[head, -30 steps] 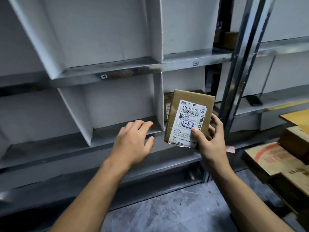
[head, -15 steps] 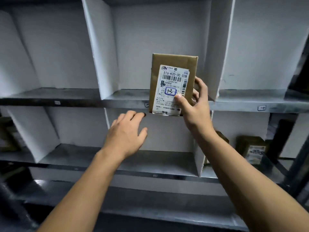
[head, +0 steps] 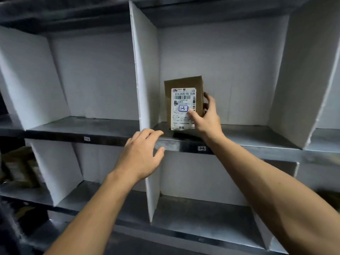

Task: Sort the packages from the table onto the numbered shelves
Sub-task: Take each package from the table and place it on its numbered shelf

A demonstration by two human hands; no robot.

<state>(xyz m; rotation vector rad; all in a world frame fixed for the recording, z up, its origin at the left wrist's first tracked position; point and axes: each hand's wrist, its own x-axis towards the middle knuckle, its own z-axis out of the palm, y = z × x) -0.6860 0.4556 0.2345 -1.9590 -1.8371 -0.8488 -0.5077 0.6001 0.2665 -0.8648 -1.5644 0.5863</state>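
Note:
A small brown cardboard package (head: 184, 83) with a white shipping label marked 13 in a blue box stands upright inside a shelf compartment, its bottom edge on or just above the metal shelf (head: 257, 138). My right hand (head: 207, 118) grips its right side, thumb on the label. The shelf's front edge carries a small tag reading 13 (head: 201, 148) just below the package. My left hand (head: 141, 155) hovers empty in front of the shelf edge, fingers spread, left of the package.
White divider panels (head: 145, 70) split the metal shelving into compartments. The shelf edge to the left has another small tag (head: 87, 138). Brown parcels (head: 16, 166) lie in the lower-left compartment. The lower middle compartment (head: 202, 214) holds nothing.
My right hand has carried the package up and forward, from in front of the shelves into the compartment tagged 13. The view has risen, and my left hand has lifted towards the shelf edge.

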